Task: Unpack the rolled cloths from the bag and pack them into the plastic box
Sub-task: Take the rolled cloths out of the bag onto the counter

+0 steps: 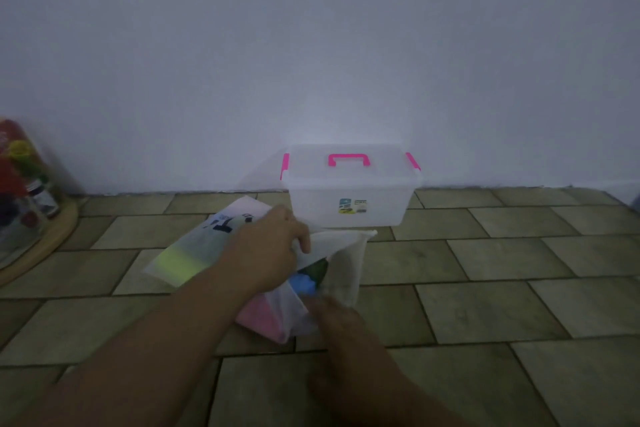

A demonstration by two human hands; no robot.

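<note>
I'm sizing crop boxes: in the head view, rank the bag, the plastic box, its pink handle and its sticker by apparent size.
1. bag, though it lies nearer the camera
2. plastic box
3. pink handle and sticker: look alike, unranked

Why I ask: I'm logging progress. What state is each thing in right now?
box: upright by the wall, lid on.
bag: lying on the floor, mouth pulled open.
cloths: inside the bag, none taken out.
left hand: grips the bag's upper edge.
right hand: blurred at the bag's lower edge; grip unclear.
</note>
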